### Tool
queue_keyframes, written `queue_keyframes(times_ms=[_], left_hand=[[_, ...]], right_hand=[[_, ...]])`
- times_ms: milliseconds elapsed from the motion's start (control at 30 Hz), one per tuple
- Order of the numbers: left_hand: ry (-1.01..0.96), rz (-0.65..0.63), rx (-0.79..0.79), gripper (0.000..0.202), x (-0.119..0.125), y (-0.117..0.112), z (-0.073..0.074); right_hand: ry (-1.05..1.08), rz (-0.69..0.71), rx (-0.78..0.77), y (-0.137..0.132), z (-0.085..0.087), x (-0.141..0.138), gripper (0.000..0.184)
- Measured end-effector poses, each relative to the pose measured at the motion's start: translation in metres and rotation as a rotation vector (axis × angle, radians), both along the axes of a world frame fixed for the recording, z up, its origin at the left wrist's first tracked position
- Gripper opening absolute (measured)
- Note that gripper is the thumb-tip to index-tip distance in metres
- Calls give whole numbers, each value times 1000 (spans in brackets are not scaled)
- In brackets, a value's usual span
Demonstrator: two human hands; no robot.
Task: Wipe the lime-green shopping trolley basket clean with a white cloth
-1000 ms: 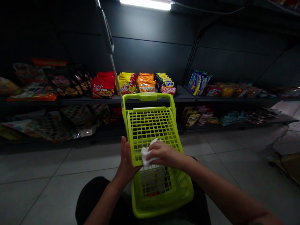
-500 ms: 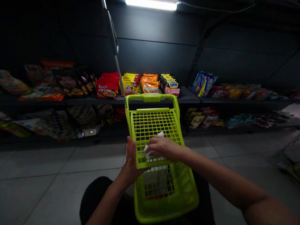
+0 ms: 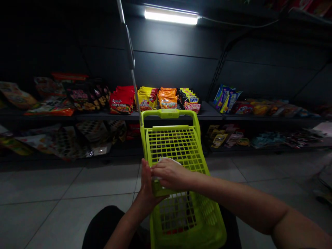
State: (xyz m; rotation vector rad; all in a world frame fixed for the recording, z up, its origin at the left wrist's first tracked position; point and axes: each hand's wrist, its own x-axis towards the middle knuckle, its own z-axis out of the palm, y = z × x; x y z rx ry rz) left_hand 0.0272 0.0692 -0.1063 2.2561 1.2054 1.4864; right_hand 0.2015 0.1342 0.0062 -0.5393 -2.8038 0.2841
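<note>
A lime-green plastic shopping basket [image 3: 210, 228] with a grid panel [image 3: 176, 138] stands between my knees, its panel tilted up toward the shelves. My left hand [image 3: 148, 190] grips the panel's near left corner, thumb under the edge and fingers pointing up along the side. Pressed on the lower left of the grid is my right hand [image 3: 171, 174], closed over a white wipe or cloth [image 3: 160, 159] that mostly hides beneath the fingers. A long metal pull handle [image 3: 129, 52] rises from the basket's left side. Through the lower grid, something whitish and something red show dimly.
Ahead, a dark shelf [image 3: 210, 112] carries red noodle packets [image 3: 121, 100], yellow packets [image 3: 147, 99], orange packets [image 3: 167, 99] and black ones [image 3: 190, 100]. More snack bags [image 3: 229, 99] lie to the right. A lamp [image 3: 171, 16] glows above. Pale floor tiles [image 3: 44, 214] surround the basket.
My right hand has slid with the white cloth down and left on the grid, close to my left hand. The whole scene sits slightly lower in view. My left hand keeps its hold.
</note>
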Motion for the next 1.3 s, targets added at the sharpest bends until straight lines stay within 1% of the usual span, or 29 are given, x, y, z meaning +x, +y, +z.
queue_keyframes(times_ms=[33, 100, 167, 233, 267, 300, 333, 367, 400, 467, 533, 567, 600, 633, 667, 700, 733, 767, 833, 867, 900, 933, 967, 1000, 1067, 1133, 1167, 1233, 1300], left_hand=[[-10, -1, -5, 137, 1, -1, 0], [-21, -2, -18, 138, 2, -2, 0], [-18, -2, -25, 139, 3, -2, 1], [-4, -13, -29, 141, 3, -2, 3], [6, -20, -35, 141, 3, -1, 4], [9, -26, -37, 141, 2, -1, 6], [9, -30, -41, 140, 1, 0, 6], [6, -30, -43, 140, 0, 0, 6], [3, -26, -40, 139, -1, 1, 6], [-2, 5, -8, 137, -2, 2, 2], [-20, 41, 39, 139, -2, 3, -5], [-39, 47, 60, 140, -2, 4, -8], [-59, 46, 73, 141, -1, 4, -11], [-73, 42, 72, 141, 0, 4, -12], [-79, 43, 64, 140, 1, 3, -13], [-72, 53, 52, 139, 2, 3, -12], [-58, 70, 45, 137, 3, 2, -11], [-32, 82, 49, 136, 3, 1, -8], [28, 89, 75, 135, 2, 1, -3], [55, 89, 82, 134, 0, 1, -1], [81, 88, 84, 133, -1, 1, 2], [106, 86, 83, 131, -3, 0, 3], [136, 86, 77, 128, -5, 0, 5], [165, 85, 75, 124, -8, 0, 6], [215, 77, 101, 112, -12, -1, 11], [232, 63, 149, 95, -18, -1, 18], [236, 34, 173, 86, -21, -2, 24], [231, -78, 207, 75, -27, -3, 40], [181, -219, 216, 74, -31, -4, 62]], right_hand=[[-13, 28, -13, 3, 3, 0, 37], [-19, 0, 1, 30, 11, -8, 34], [-3, -150, 58, 72, 19, -25, 27], [16, -369, 109, 112, 24, -45, 22], [17, -467, 119, 126, 26, -53, 21], [10, -535, 124, 133, 26, -60, 21], [-8, -562, 126, 133, 25, -64, 21], [-33, -546, 127, 126, 23, -65, 20], [-59, -493, 133, 112, 21, -63, 19], [-89, -328, 151, 71, 16, -50, 17], [-92, -150, 152, 27, 12, -29, 17], [-91, -63, 137, 9, 10, -17, 18], [-86, 16, 113, -3, 9, -3, 20], [-81, 75, 82, -7, 9, 10, 20], [-75, 97, 56, -3, 10, 25, 19], [-69, 70, 43, 8, 11, 39, 18], [-71, -9, 44, 25, 14, 54, 18], [-75, -141, 65, 47, 18, 68, 19], [-105, -463, 132, 94, 26, 98, 22], [-103, -620, 172, 114, 30, 112, 20], [-95, -721, 197, 129, 32, 124, 19], [-82, -805, 220, 138, 32, 135, 20], [-65, -856, 236, 141, 30, 142, 21], [-47, -879, 246, 137, 25, 148, 22], [5, -857, 242, 115, 12, 151, 20], [106, -735, 191, 81, -3, 151, 19], [175, -656, 148, 63, -8, 151, 21], [327, -508, 47, 31, -12, 154, 24], [499, -424, -73, 8, -8, 162, 19]])
